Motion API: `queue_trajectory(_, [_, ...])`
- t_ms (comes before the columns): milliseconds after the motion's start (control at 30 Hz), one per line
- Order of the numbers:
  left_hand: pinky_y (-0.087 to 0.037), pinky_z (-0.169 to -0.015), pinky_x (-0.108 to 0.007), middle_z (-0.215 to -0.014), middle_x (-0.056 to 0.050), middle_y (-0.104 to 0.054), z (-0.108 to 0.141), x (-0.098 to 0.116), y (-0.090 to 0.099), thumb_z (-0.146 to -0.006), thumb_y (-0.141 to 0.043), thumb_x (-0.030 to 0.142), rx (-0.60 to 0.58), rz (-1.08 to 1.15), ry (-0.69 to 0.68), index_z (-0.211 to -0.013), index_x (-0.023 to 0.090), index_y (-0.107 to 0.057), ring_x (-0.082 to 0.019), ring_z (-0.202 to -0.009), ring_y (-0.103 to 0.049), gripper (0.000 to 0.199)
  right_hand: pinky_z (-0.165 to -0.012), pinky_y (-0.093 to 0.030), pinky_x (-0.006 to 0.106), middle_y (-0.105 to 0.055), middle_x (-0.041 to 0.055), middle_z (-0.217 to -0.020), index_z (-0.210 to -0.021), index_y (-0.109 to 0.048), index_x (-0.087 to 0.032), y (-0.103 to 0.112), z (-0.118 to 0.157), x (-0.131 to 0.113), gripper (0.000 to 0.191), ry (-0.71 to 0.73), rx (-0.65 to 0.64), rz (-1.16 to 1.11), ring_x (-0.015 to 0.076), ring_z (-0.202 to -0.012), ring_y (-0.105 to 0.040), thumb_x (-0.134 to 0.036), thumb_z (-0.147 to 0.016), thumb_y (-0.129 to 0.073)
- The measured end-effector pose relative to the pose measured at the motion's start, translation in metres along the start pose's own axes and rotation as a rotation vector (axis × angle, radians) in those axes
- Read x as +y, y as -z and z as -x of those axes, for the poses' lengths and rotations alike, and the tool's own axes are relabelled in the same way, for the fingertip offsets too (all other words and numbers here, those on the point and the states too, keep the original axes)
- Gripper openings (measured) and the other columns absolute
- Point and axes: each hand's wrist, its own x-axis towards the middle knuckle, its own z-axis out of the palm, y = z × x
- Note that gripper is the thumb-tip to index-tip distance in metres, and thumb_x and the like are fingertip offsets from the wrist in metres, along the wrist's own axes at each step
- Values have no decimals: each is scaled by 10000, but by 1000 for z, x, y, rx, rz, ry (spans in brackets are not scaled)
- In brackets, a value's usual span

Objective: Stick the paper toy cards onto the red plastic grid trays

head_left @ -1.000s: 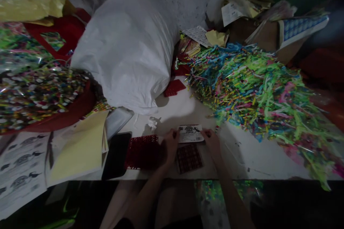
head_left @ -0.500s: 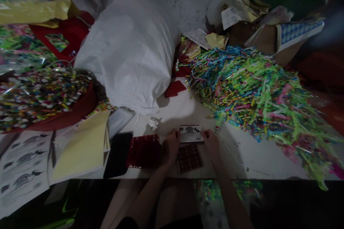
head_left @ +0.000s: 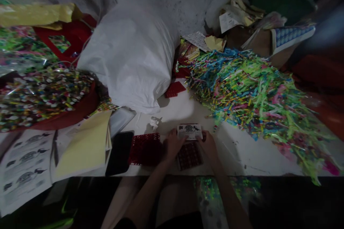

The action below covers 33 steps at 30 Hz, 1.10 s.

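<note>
the printed card (head_left: 189,132) is held over the near middle of the white table (head_left: 185,109), with its printed face up. its left side is gripped by the left hand (head_left: 174,144) and its right side by the right hand (head_left: 208,145). both hands are partly closed, with the thumbs laid on the near part of the card; the undersides of the fingers are hidden. the dark red grid piece (head_left: 189,156) is located just near of the card, between the wrists. the red perforated sheet (head_left: 145,149) is placed left of the left hand, beside the black flat slab (head_left: 119,153).

at far left, the red basin (head_left: 83,109) is heaped with small multicoloured pieces (head_left: 45,94). the white sack (head_left: 131,53) is bulged at the far side; its contents cannot be seen. at far right, the cardboard box (head_left: 259,41) is topped with papers and plastic, and the green tub (head_left: 282,1) is set behind it; the tub's contents cannot be made out. a heap of coloured streamers (head_left: 249,89) is spread over the right side.

compared with the earlier frame, the thumbs have been moved from the card's side edges onto its near part, and the hands have been brought closer together.
</note>
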Motion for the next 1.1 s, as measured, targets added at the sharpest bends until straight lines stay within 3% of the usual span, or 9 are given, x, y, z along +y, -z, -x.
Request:
queue_trajectory(267, [-429,-838,-339,-1002,-102,-626,-1,-10,-4,-641,-747,415,-21,201,-48,-981,150,-531,-253,-1006,-570,482,-768,-471,340,-654,79,-920,-952,-546,-188,1,-2,0,384,-28,-28,-92,223,-840,-609,-381,-632,-634])
queue_trajectory(433, [-447,-767,-294,-885,-52,-656,-4,-17,-2,-795,-602,264,-66,312,-12,-891,167,-564,-186,-865,-609,142,-776,-473,348,-661,93,-950,-964,-559,-170,3,-3,-3,428,-53,-38,-148,224,-851,-614,-379,-604,-656])
queue_trajectory(500, [-446,-766,-286,-878,-52,-670,-5,-19,-1,-836,-540,242,-70,347,3,-876,166,-579,-171,-847,-615,95,-759,-481,351,-670,95,-957,-1003,-559,-163,5,-4,-1,452,-68,-53,-178,218,-826,-621,-381,-616,-640])
queue_trajectory(600, [-444,-768,-291,-894,-68,-681,-6,-17,-1,-841,-529,241,-65,397,44,-880,158,-594,-172,-841,-619,112,-750,-486,355,-680,98,-968,-1019,-570,-156,5,-9,2,477,-94,-72,-216,218,-826,-629,-379,-602,-633])
queue_trajectory(867, [-430,-816,-336,-867,-70,-654,-2,-12,1,-794,-560,240,3,598,108,-833,158,-584,-197,-865,-594,94,-699,-452,346,-669,52,-709,-682,-631,-170,7,-16,-5,335,-117,-120,-291,219,-704,-593,-496,-624,-582])
queue_trajectory(1000, [-443,-808,-310,-897,-58,-631,1,-14,6,-783,-548,292,29,802,122,-855,161,-550,-176,-865,-582,149,-731,-456,333,-680,41,-777,-733,-635,-172,14,-8,-15,369,-117,-130,-404,213,-764,-592,-524,-626,-616])
queue_trajectory(1100, [-457,-732,-281,-787,-30,-623,3,-14,14,-748,-574,419,-11,971,119,-792,163,-543,-166,-775,-581,262,-744,-478,335,-692,39,-806,-777,-638,-179,22,2,-26,371,-136,-171,-520,213,-783,-613,-518,-628,-652])
